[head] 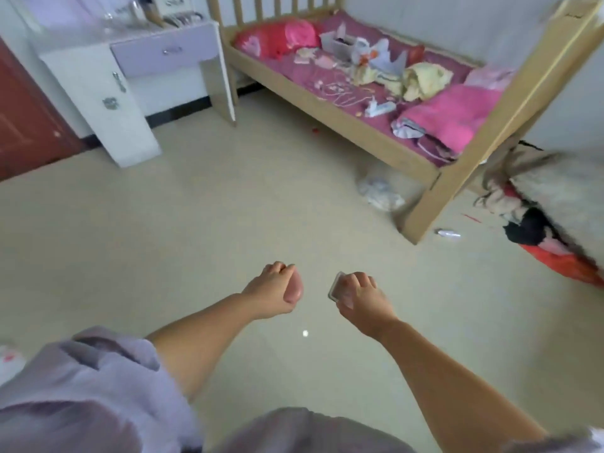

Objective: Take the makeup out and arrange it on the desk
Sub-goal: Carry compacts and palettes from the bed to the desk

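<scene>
head view: both forearms are extended forward over the pale floor (196, 223), wrists level and apart. the left hand (273, 291) is turned palm inward, its fingers curled around a small rounded pink makeup item (294, 291), which protrudes at the thumb side. the right hand (358, 297) is held palm down, fingers curled over a flat, pale-edged compact (336, 286), gripped at its far edge; the item type is possibly a mirror case, as motion blur limits detail. the white desk (130, 76) with a lilac drawer is located at upper left, well apart from both hands. further small items are scattered on the pink bed (343, 89) at upper right. lilac sleeves are seen at the lower edge.
</scene>
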Tool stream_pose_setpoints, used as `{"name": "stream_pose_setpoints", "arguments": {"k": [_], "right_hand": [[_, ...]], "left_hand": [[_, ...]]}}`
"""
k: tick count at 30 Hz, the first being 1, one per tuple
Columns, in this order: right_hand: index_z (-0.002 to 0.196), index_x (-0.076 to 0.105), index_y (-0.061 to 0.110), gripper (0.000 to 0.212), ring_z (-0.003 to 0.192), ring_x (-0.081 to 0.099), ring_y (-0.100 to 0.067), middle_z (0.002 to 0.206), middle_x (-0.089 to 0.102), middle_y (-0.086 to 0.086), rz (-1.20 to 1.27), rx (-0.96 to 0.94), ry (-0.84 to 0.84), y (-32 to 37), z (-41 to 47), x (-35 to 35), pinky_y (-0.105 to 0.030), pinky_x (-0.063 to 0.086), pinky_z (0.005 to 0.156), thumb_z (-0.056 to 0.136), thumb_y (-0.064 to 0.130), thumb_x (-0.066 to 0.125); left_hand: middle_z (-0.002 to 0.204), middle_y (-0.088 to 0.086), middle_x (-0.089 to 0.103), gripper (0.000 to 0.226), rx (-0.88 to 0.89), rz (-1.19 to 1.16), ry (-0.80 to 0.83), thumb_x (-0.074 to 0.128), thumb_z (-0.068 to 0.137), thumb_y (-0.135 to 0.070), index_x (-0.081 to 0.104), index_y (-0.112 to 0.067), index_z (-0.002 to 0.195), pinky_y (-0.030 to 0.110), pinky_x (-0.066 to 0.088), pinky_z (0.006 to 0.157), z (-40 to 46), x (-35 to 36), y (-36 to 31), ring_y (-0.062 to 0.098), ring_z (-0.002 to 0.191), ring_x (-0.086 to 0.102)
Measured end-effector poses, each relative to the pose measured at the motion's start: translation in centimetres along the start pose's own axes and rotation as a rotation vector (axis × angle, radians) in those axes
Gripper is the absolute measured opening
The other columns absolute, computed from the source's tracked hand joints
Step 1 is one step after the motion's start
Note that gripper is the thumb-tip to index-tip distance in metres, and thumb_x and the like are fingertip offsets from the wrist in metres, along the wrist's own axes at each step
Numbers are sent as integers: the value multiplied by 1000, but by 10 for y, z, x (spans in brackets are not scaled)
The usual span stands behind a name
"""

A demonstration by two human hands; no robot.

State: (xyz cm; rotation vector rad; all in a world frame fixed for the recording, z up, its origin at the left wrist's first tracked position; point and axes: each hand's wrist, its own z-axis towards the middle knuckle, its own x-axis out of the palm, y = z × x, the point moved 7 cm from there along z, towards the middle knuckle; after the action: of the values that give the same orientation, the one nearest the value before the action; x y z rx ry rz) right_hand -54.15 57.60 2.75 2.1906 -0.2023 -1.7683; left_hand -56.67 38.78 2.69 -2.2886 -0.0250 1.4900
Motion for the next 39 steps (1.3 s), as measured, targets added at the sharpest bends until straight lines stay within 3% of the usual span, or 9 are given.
{"name": "stream_pose_setpoints", "arguments": {"k": [6, 11, 23, 28, 39], "right_hand": [[128, 43, 17, 47, 123, 41, -22, 134, 44, -1, -89, -207, 94, 102, 111, 21, -30, 38, 97, 87, 35, 55], [129, 42, 19, 48, 124, 40, -21, 136, 42, 0, -129, -298, 179, 146, 219, 34, -30, 38, 99, 86, 35, 55], [127, 44, 15, 45, 118, 43, -23, 131, 46, -2, -212, -564, 203, 266, 533, -10, -32, 44, 91, 87, 32, 54], [126, 45, 14, 45, 117, 44, -23, 129, 47, -3, -223, -669, 206, 353, 650, -4, -33, 45, 89, 86, 32, 55], [121, 49, 14, 41, 114, 47, -22, 125, 50, -3, -117, -709, 121, 558, 897, -10, -29, 44, 87, 85, 32, 58]], "left_hand": [[139, 6, 32, 73, -198, -65, -69, 59, 82, -31, 23, -16, 144, 38, 44, 96, 10, -47, 133, 24, 131, 30], [141, 7, 32, 75, -241, -82, -107, 61, 82, -34, 24, -15, 144, 38, 43, 98, 56, -77, 203, 25, 130, 33], [143, 5, 30, 79, -497, -278, -279, 62, 83, -36, 19, -17, 147, 36, 41, 102, 213, -235, 383, 22, 130, 33], [144, 5, 29, 81, -599, -290, -327, 63, 83, -38, 18, -18, 146, 35, 43, 100, 256, -290, 485, 22, 128, 34], [143, 5, 29, 83, -607, -231, -349, 65, 82, -39, 19, -16, 147, 34, 39, 102, 371, -467, 734, 22, 129, 32]]}}
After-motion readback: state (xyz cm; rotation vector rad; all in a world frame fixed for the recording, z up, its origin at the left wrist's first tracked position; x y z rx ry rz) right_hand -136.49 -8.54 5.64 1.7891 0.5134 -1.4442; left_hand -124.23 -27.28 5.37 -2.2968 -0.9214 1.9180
